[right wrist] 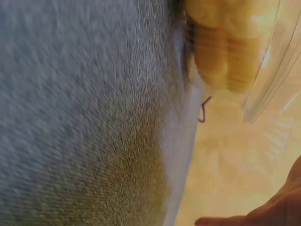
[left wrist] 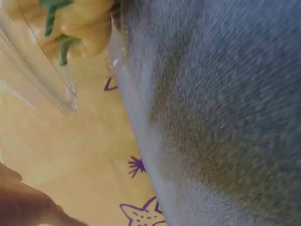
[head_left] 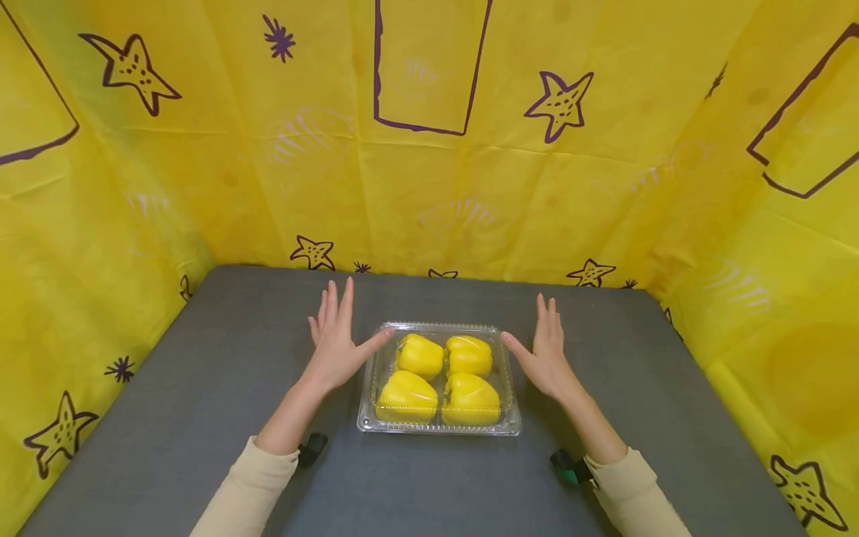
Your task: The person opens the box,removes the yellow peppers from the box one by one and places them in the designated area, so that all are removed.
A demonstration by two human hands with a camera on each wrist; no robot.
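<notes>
A clear plastic container (head_left: 441,429) sits on the grey table, with several yellow bell peppers (head_left: 406,396) inside it. Green stems show on the peppers (left wrist: 66,44) in the left wrist view. To the container's left is my left hand (head_left: 334,349), fingers spread and straight, its thumb reaching over the far left corner. My right hand (head_left: 546,356) is on the other side, fingers extended, thumb pointing at the far right corner. Whether either thumb touches the plastic I cannot tell. Neither hand holds anything. Only part of each hand shows in the wrist views.
A dark grey cloth covers the table (head_left: 429,492). Yellow fabric (head_left: 429,186) printed with purple starfish hangs along the back and both sides. Black straps (head_left: 312,450) are at the wrists, beside beige sleeves (head_left: 251,477).
</notes>
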